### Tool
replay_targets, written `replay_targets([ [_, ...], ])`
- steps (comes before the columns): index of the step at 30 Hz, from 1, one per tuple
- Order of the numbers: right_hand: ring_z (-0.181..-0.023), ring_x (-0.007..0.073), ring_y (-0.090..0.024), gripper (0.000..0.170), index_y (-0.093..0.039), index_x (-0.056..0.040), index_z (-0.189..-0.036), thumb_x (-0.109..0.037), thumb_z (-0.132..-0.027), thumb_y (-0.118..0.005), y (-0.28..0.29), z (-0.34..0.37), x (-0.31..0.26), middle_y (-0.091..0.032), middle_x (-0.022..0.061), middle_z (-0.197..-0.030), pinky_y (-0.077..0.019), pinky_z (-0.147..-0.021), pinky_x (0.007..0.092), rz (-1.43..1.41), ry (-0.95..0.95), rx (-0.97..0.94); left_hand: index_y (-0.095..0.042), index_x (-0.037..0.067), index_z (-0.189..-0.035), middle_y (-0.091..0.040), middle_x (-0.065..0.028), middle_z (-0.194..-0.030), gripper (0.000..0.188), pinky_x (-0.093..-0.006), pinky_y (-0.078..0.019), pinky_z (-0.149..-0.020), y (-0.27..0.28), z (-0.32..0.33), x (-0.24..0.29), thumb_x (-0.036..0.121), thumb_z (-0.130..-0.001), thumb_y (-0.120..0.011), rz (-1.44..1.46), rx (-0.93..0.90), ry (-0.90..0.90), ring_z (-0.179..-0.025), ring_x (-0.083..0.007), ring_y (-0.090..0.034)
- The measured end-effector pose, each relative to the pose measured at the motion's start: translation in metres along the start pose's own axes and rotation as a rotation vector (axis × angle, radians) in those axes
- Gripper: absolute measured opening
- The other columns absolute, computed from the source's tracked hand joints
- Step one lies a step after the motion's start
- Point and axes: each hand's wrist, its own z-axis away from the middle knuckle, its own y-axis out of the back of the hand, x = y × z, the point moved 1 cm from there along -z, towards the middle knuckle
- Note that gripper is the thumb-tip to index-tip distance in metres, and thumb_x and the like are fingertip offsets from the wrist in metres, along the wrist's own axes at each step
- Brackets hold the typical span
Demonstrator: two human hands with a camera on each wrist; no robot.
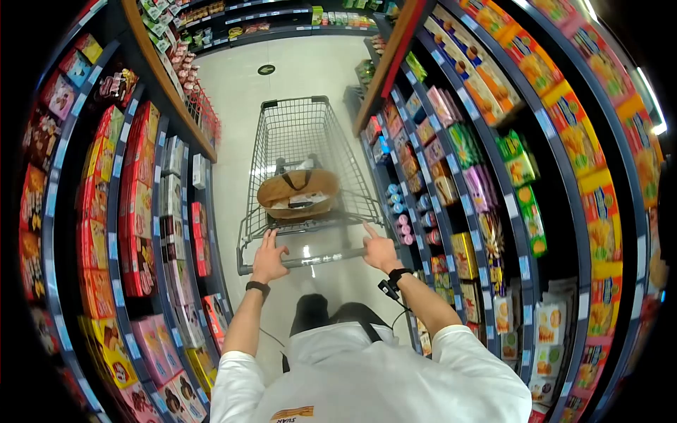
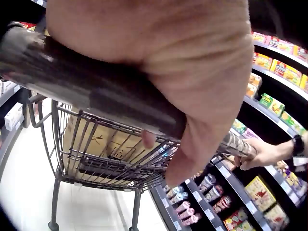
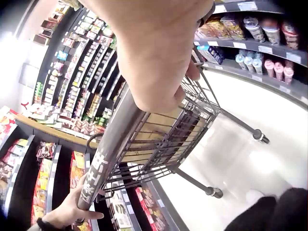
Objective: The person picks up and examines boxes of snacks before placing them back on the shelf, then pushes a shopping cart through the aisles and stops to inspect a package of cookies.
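Note:
A grey wire shopping cart [image 1: 289,134] stands ahead of the person in the aisle. Its handle [image 1: 321,259] runs across under both hands. The left hand [image 1: 269,261] holds the handle's left part, fingers reaching forward over the bar; in the left wrist view its thumb [image 2: 180,168] hangs below the bar. At the right end, the right hand [image 1: 381,252] grips the handle, index finger pointing forward in the head view. Inside the cart, near the handle, sits a brown paper bag [image 1: 271,189] with dark straps and some items in its open top.
Shelves of boxed snacks line the left side [image 1: 99,261] and the right side [image 1: 564,141] of the aisle, close to the cart. Pale floor [image 1: 236,70] extends ahead to a far shelf [image 1: 268,20]. Cups [image 1: 403,229] stand low on the right shelf.

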Motion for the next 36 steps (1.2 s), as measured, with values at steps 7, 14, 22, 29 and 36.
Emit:
replay_targets([
  [7,-0.083,0.0309,-0.072,0.020,-0.068,-0.0096,-0.089,-0.024,-0.074,-0.068,0.031,-0.142,0.013,-0.043,0.0134,-0.154,-0.0549,-0.069,0.0450,0.012,-0.010,-0.001,-0.070,0.018,-0.090,-0.032,-0.0165,-0.158,0.039,-0.0470,-0.0397,-0.111,0.062,-0.131,-0.050,0.019,-0.053,-0.084,-0.004,-0.017,-0.011,-0.149,-0.0362,-0.024],
  [14,-0.082,0.0312,-0.071,0.019,-0.065,-0.0106,-0.086,-0.024,-0.072,-0.069,0.064,-0.277,0.036,-0.049,0.0159,-0.149,-0.0542,-0.068,0.0439,0.021,0.003,-0.013,-0.068,0.016,-0.085,-0.033,-0.0168,-0.157,0.037,-0.0470,-0.0401,-0.109,0.113,-0.255,-0.091,0.019,-0.052,-0.084,0.027,0.012,-0.030,-0.148,-0.0364,-0.027],
  [22,-0.094,0.0277,-0.072,0.039,-0.071,-0.0130,-0.110,-0.024,-0.073,-0.070,0.130,-0.438,0.062,-0.033,0.0169,-0.160,-0.0574,-0.075,0.0451,0.042,0.012,-0.112,-0.067,0.015,-0.079,-0.037,-0.0183,-0.153,0.036,-0.0460,-0.0444,-0.106,0.164,-0.404,-0.133,0.015,-0.048,-0.084,0.040,0.073,-0.029,-0.146,-0.0376,-0.029],
  [29,-0.085,0.0310,-0.072,0.027,-0.069,-0.0111,-0.097,-0.023,-0.073,-0.068,0.162,-0.555,0.082,-0.043,0.0155,-0.154,-0.0561,-0.071,0.0443,-0.001,0.040,-0.046,-0.066,0.015,-0.078,-0.038,-0.0182,-0.153,0.036,-0.0462,-0.0434,-0.107,0.207,-0.510,-0.166,0.016,-0.048,-0.085,0.028,0.057,-0.001,-0.146,-0.0374,-0.028],
  [36,-0.090,0.0305,-0.071,0.033,-0.070,-0.0120,-0.098,-0.027,-0.070,-0.075,0.192,-0.648,0.086,-0.038,0.0134,-0.157,-0.0568,-0.074,0.0439,-0.002,0.005,-0.075,-0.067,0.013,-0.076,-0.038,-0.0197,-0.153,0.030,-0.0479,-0.0389,-0.108,0.242,-0.600,-0.204,0.016,-0.050,-0.081,0.044,0.053,-0.007,-0.145,-0.0399,-0.030],
])
